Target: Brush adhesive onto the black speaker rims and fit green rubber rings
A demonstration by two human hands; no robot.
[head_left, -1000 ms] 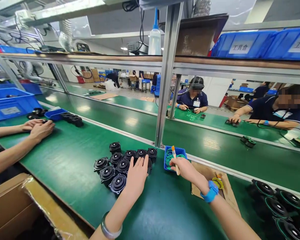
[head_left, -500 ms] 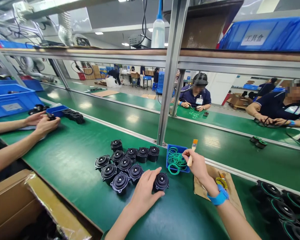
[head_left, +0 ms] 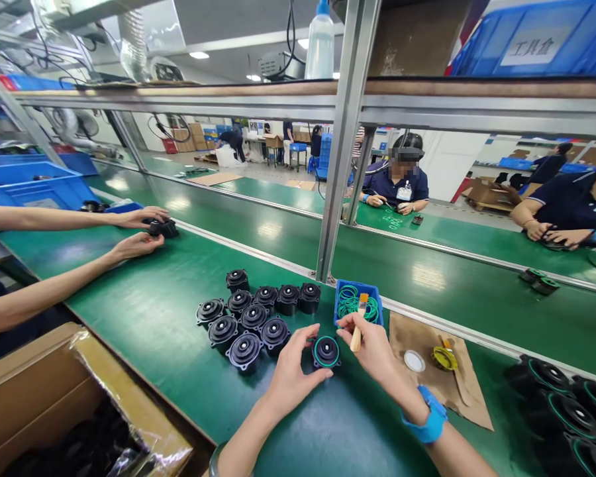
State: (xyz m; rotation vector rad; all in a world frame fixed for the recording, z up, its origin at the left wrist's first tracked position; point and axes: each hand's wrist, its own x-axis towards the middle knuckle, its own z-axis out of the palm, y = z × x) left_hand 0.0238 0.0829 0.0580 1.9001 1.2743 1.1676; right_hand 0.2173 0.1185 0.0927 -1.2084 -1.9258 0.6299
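Observation:
A black round motor housing (head_left: 326,352) stands on the green bench in front of me, with a green rubber ring lying around its top. My left hand (head_left: 294,368) curves about its left side, fingers and thumb apart; whether they touch it I cannot tell. On the other side, my right hand (head_left: 372,346) holds a small brush (head_left: 357,336) with a wooden handle, bristles up. Just behind that hand is a blue bin (head_left: 336,310) of green rubber rings (head_left: 348,299). Several similar black housings (head_left: 244,349) without rings stand grouped to the left.
Brown paper (head_left: 402,328) at right bears a white lid (head_left: 414,361) and a yellow pot (head_left: 445,358). Ringed housings (head_left: 571,414) stand far right. An open carton (head_left: 24,381) is at lower left. A co-worker's hands (head_left: 142,232) hold a black part. A metal post (head_left: 335,192) rises behind the bin.
A green ring has come from the bin onto the single housing. My right hand has moved left and toward me with the brush, from the bin to the housing. The co-worker's hands moved right.

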